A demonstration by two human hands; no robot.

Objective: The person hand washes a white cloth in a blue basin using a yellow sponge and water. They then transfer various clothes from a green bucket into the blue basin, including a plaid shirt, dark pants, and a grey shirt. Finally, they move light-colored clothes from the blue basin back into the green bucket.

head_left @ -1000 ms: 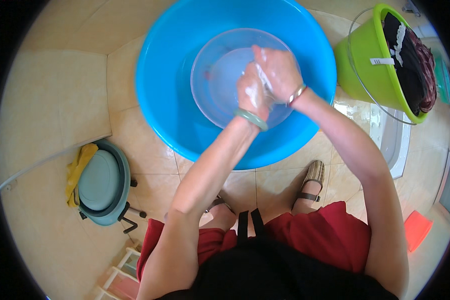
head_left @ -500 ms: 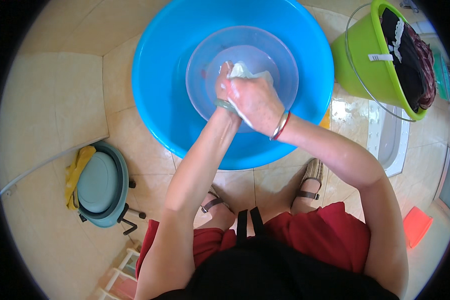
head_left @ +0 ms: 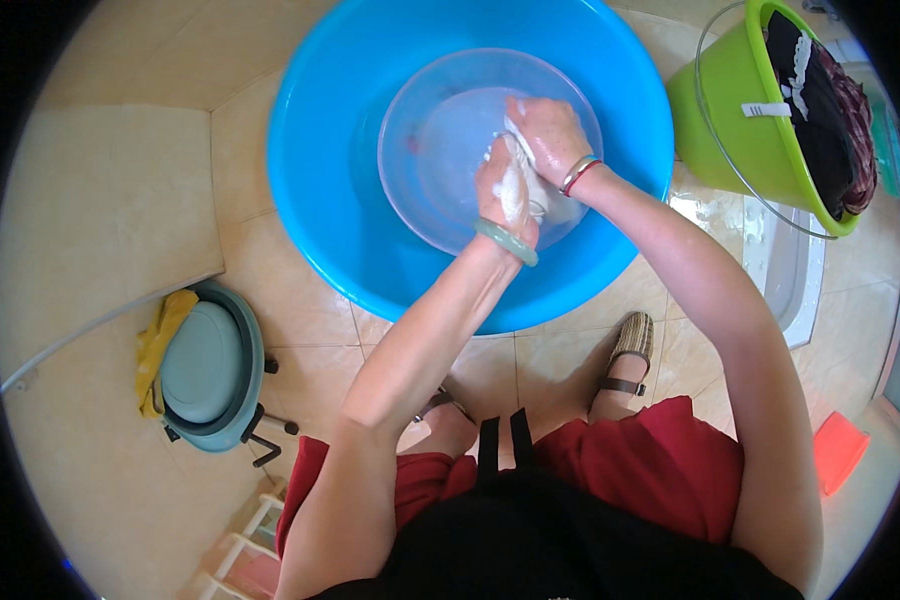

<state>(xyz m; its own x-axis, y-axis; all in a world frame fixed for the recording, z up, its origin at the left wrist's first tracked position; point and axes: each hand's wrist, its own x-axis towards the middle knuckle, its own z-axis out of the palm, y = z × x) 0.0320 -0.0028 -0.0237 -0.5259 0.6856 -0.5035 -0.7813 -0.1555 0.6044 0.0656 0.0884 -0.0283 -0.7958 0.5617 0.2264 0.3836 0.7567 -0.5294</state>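
A wet white cloth (head_left: 532, 188) with suds is bunched between my two hands, over a clear plastic basin (head_left: 388, 165). My left hand (head_left: 492, 178), with a pale green bangle at the wrist, is closed on the cloth, and foam covers its back. Just above and to its right, my right hand (head_left: 552, 135) grips the cloth too, knuckles up. Most of the fabric is hidden by the hands. Cloudy water shows in the basin, which sits inside a big blue tub (head_left: 320, 200).
At the upper right stands a green bucket (head_left: 715, 130) full of dark clothes (head_left: 815, 125), its wire handle hanging down. A white floor fixture (head_left: 795, 290) lies beneath it. To the left is a grey-green wheeled stool (head_left: 200, 360) with a yellow cloth (head_left: 160, 345) over its edge.
Both hands have moved right within the basin with the cloth. My right hand, earlier laid across the left, has shifted to the upper right of it, and the left hand's back now shows.
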